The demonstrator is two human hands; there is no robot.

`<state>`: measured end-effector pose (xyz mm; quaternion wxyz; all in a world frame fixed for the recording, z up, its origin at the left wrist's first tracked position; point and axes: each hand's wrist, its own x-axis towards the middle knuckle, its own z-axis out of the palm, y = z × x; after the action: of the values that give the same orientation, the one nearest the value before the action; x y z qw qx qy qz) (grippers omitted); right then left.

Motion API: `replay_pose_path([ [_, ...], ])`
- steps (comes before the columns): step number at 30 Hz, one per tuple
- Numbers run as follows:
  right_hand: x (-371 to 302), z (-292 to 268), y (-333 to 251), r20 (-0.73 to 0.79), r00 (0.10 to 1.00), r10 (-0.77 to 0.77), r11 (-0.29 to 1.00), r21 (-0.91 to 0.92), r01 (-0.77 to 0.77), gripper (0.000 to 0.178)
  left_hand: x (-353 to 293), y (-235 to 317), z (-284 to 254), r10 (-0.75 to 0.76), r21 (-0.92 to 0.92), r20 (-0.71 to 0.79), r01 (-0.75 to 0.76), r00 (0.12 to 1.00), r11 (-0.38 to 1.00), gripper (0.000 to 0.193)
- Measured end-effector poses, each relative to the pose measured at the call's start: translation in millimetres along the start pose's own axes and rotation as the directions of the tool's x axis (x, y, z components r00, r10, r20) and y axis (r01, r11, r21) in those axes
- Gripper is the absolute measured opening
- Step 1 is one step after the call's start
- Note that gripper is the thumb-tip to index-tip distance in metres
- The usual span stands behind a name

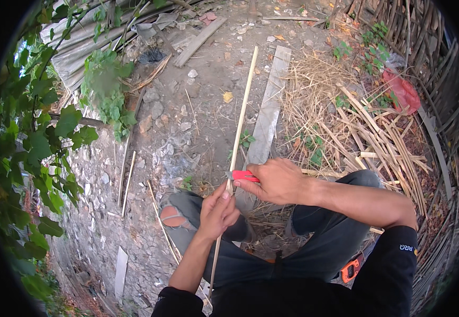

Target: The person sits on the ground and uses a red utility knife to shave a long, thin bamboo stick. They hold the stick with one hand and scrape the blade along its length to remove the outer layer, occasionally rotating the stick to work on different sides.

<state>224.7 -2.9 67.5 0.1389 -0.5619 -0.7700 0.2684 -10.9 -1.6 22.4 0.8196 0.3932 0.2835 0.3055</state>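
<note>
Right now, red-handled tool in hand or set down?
In hand: the right hand grips the red-handled tool at the long pale strip, which the left hand holds.

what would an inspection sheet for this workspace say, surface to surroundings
Surface: bare, stony ground, with a grey plank lying ahead.
Job's things: long pale strip; red-handled blade at the strip.
Clutter: straw, loose wooden strips and red plastic to the right; orange-handled tool beside the right leg, partly hidden.
Hands: left hand grips the strip; right hand grips the red handle, near the left fingers.
Cables: nothing seen.
Surroundings: leafy plants left, stick fence right.
</note>
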Motion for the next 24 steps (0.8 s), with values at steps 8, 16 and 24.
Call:
replay_pose_path([
  [8, 5.9, -18.3, 17.1, -0.154, 0.988, -0.012, 0.998, -0.066, 0.002, 0.060, -3.7, 0.5, -3.0, -0.023, 0.001, 0.074, 0.023, 0.997, 1.000, 0.052],
  [16, 36.3, -41.7, 59.8, -0.260, 0.943, 0.210, 0.977, 0.080, -0.195, 0.070, -12.1, -3.0, -5.4, -0.049, 0.033, 0.076, 0.047, 0.996, 0.998, 0.052],
  [24, 6.5, -126.3, 224.3, -0.684, 0.457, 0.568, 0.811, 0.373, -0.450, 0.081, -6.9, -9.9, 3.4, -0.035, 0.177, 0.227, -0.006, 0.973, 0.984, 0.052],
])
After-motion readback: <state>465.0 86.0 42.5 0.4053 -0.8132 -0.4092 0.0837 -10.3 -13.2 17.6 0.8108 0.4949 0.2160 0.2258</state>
